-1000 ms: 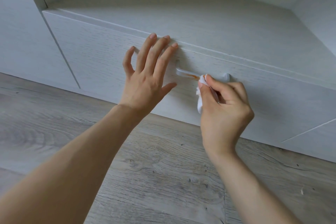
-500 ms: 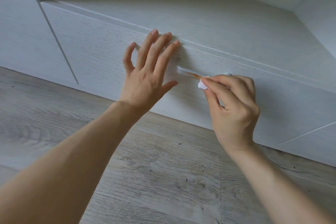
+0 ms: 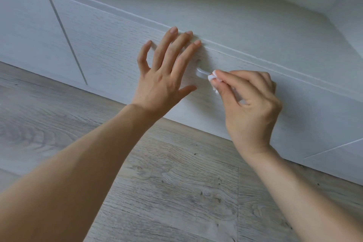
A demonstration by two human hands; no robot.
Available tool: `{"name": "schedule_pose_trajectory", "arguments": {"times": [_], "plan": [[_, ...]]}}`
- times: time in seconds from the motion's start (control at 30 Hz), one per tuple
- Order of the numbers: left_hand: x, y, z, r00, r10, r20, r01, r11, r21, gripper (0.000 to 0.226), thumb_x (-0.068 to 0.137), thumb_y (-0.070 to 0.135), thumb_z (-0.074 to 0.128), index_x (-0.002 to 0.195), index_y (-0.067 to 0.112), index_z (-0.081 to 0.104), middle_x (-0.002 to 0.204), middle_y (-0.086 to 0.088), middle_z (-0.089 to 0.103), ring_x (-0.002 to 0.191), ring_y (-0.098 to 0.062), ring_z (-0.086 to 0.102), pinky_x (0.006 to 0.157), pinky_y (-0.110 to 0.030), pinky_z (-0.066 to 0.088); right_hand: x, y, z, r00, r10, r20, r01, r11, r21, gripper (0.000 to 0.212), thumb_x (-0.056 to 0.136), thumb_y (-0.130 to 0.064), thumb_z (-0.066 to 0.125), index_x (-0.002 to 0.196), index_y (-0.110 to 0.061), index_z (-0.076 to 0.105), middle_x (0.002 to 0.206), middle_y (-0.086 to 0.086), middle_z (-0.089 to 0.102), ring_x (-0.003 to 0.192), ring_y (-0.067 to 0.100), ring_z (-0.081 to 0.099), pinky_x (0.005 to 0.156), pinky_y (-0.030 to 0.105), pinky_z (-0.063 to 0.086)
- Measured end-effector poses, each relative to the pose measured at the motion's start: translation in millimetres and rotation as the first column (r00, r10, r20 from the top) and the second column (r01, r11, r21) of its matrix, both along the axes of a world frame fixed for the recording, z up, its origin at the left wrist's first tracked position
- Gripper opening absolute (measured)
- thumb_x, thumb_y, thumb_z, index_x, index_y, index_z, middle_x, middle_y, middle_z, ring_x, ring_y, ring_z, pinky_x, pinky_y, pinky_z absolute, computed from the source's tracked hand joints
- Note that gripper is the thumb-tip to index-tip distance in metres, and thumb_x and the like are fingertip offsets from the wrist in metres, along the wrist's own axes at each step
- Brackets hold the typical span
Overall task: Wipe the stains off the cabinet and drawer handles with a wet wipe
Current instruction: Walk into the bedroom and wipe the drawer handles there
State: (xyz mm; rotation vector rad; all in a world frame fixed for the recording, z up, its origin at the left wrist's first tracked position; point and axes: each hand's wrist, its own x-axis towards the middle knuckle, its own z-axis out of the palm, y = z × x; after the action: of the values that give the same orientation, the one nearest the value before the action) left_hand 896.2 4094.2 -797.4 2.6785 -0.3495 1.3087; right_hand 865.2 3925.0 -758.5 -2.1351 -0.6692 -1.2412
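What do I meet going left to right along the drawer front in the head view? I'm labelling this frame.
Cabinet door → left hand → drawer handle → wet wipe → right hand.

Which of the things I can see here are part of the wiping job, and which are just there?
In the job: wet wipe, pinched by the right hand; drawer handle; left hand braced on the drawer front.

Just there: wooden floor; shelf above.

Drawer front (image 3: 110,49) matt white woodgrain; floor (image 3: 167,192) grey wood.
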Motion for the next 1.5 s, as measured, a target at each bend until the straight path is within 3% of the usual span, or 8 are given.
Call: {"name": "schedule_pose_trajectory", "arguments": {"times": [0.2, 0.47, 0.67, 0.8, 0.97, 1.3, 1.5], "plan": [[0, 0, 1, 1.000, 0.009, 0.000, -0.009, 1.000, 0.009, 0.093, 0.073, 0.045, 0.077, 0.143, 0.017, 0.022, 0.149, -0.008, 0.038, 0.139, -0.023, 0.017, 0.106, -0.057, 0.025, 1, -8, 3, 0.990, -0.122, 0.077, 0.130, 0.985, -0.115, 0.012, 0.092, -0.025, 0.063, 0.096, -0.023, 0.074, 0.073, -0.005, 0.066, 0.071, 0.014, 0.053, 0.076, 0.040, 0.031], [0, 0, 1, 1.000, 0.012, -0.003, -0.012, 1.000, 0.013, 0.093, 0.072, 0.045, 0.077, 0.143, 0.017, 0.022, 0.149, -0.008, 0.037, 0.139, -0.023, 0.017, 0.106, -0.056, 0.024, 13, -16, 5, 0.958, -0.072, 0.277, 0.168, 0.924, -0.344, 0.014, 0.090, -0.024, 0.066, 0.093, -0.014, 0.075, 0.077, -0.004, 0.070, 0.069, 0.024, 0.064, 0.072, 0.037, 0.033], [0, 0, 1, 1.000, 0.003, -0.004, -0.003, 1.000, 0.007, 0.094, 0.072, 0.045, 0.077, 0.143, 0.017, 0.022, 0.149, -0.008, 0.037, 0.139, -0.023, 0.017, 0.106, -0.056, 0.023, 13, -20, -1, 0.968, -0.040, 0.248, 0.110, 0.956, -0.273, 0.010, 0.089, -0.012, 0.067, 0.090, -0.007, 0.076, 0.073, 0.004, 0.070, 0.064, 0.026, 0.060, 0.063, 0.034, 0.042], [-1, -1, 1, 1.000, 0.020, -0.002, -0.020, 1.000, 0.018, 0.094, 0.072, 0.045, 0.077, 0.143, 0.017, 0.021, 0.149, -0.008, 0.037, 0.140, -0.023, 0.019, 0.107, -0.055, 0.022, 16, -12, -1, 0.978, 0.025, 0.208, 0.028, 0.969, -0.246, 0.009, 0.088, -0.008, 0.067, 0.091, -0.004, 0.075, 0.076, 0.006, 0.071, 0.068, 0.027, 0.060, 0.065, 0.033, 0.048], [-1, 0, 1, 1.000, 0.007, -0.011, -0.006, 1.000, 0.015, 0.095, 0.072, 0.044, 0.077, 0.143, 0.017, 0.020, 0.150, -0.008, 0.036, 0.140, -0.024, 0.018, 0.107, -0.055, 0.022, 8, -26, -7, 0.985, -0.030, 0.172, 0.074, 0.964, -0.257, 0.014, 0.091, -0.011, 0.064, 0.101, -0.006, 0.072, 0.087, 0.003, 0.073, 0.076, 0.024, 0.059, 0.068, 0.034, 0.047], [0, 6, 2, 1.000, 0.000, 0.010, -0.001, 0.998, 0.055, 0.097, 0.071, 0.043, 0.078, 0.144, 0.016, 0.021, 0.149, -0.009, 0.037, 0.139, -0.024, 0.018, 0.106, -0.056, 0.023, 10, -24, -2, 0.978, -0.043, 0.205, 0.097, 0.961, -0.258, 0.011, 0.090, -0.015, 0.065, 0.095, -0.011, 0.075, 0.075, 0.001, 0.071, 0.070, 0.023, 0.061, 0.066, 0.033, 0.042], [3, 7, -6, 1.000, -0.022, -0.006, 0.022, 0.997, 0.073, 0.102, 0.073, 0.045, 0.076, 0.147, 0.009, 0.016, 0.153, -0.018, 0.025, 0.141, -0.031, 0.013, 0.111, -0.056, 0.010, 3, -27, -3, 0.992, -0.051, 0.112, 0.074, 0.974, -0.214, 0.013, 0.089, -0.015, 0.067, 0.100, -0.009, 0.073, 0.082, 0.000, 0.073, 0.078, 0.021, 0.057, 0.069, 0.036, 0.045]]}}
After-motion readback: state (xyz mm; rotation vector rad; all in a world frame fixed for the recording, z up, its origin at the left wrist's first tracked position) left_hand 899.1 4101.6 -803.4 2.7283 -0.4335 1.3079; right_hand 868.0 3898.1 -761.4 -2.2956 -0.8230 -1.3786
